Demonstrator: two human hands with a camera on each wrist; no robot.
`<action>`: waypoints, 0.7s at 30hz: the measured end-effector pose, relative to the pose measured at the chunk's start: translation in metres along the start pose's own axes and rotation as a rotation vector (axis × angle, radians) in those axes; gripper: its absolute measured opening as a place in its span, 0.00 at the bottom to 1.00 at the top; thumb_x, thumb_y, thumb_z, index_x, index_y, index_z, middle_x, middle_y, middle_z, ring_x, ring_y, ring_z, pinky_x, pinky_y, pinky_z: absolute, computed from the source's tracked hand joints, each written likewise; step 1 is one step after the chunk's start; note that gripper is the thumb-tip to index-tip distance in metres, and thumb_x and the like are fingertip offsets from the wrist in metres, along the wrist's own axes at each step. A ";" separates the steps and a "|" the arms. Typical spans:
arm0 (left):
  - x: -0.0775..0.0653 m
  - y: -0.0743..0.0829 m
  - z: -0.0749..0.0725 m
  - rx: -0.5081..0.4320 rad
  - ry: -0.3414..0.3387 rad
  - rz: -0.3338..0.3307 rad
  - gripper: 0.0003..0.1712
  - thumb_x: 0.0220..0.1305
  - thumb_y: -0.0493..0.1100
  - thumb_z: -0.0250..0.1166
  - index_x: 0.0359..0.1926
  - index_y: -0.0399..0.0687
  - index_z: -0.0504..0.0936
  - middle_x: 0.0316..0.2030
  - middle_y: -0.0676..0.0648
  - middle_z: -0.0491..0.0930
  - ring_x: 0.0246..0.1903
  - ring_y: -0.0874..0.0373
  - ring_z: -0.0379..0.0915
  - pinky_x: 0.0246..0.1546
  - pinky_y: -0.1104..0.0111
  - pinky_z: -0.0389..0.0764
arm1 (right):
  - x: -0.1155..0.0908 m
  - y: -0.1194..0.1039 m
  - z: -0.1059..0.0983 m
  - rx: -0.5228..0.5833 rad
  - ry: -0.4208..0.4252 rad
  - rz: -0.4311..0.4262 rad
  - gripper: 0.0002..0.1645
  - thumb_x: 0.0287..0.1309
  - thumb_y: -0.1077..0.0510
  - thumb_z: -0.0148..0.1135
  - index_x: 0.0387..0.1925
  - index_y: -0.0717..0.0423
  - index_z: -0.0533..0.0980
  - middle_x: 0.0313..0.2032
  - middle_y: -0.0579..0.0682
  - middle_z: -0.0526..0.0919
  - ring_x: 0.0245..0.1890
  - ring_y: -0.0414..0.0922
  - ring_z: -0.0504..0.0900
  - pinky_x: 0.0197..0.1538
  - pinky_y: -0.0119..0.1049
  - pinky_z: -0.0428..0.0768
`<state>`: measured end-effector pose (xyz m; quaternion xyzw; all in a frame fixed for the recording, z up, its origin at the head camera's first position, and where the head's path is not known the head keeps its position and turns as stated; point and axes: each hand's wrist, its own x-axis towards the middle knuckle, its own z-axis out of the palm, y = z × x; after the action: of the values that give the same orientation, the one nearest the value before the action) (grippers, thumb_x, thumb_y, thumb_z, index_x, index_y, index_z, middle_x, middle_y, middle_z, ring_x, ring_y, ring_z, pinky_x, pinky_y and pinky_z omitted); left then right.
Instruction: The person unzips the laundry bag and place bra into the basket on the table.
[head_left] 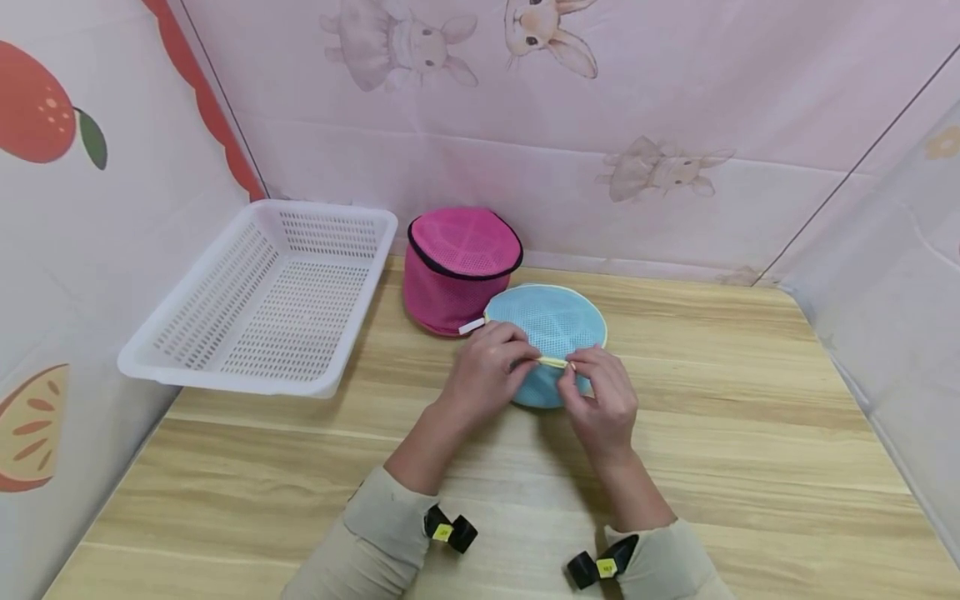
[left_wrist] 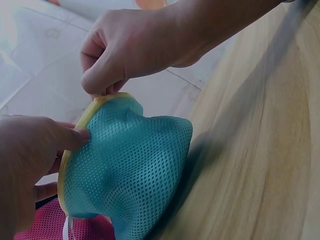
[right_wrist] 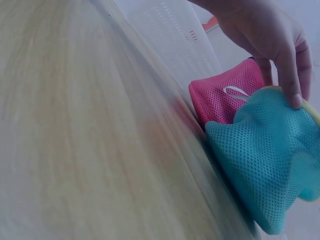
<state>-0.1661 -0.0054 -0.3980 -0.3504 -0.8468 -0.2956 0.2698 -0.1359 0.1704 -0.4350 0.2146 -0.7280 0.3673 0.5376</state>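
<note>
A blue mesh laundry bag (head_left: 551,321) with yellow zipper trim sits on the table in front of me, its round lid facing up. My left hand (head_left: 487,367) pinches the yellow trim at the near side between thumb and fingers. Close beside it, my right hand (head_left: 603,400) pinches the same trim with thumb and fingertips. In the left wrist view the soft side of the bag (left_wrist: 130,165) sags in folds below both hands. Just behind and left stands a pink mesh bag (head_left: 457,267) with black trim, its lid on top.
A white perforated plastic basket (head_left: 378,242) stands at the back left of the wooden table (head_left: 750,417). Behind everything hangs a pink cloth (head_left: 450,150) printed with rabbits. White printed side walls border the table left and right.
</note>
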 end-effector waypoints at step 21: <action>-0.001 0.015 0.010 0.140 0.004 0.049 0.04 0.58 0.45 0.73 0.34 0.53 0.90 0.34 0.55 0.81 0.40 0.59 0.75 0.43 0.63 0.71 | -0.005 -0.001 0.007 0.013 -0.024 -0.037 0.05 0.44 0.73 0.65 0.28 0.69 0.83 0.30 0.60 0.86 0.32 0.57 0.84 0.47 0.49 0.82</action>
<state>-0.1567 0.0100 -0.4013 -0.3507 -0.8561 -0.2297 0.3023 -0.1382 0.1639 -0.4403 0.2362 -0.7279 0.3593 0.5341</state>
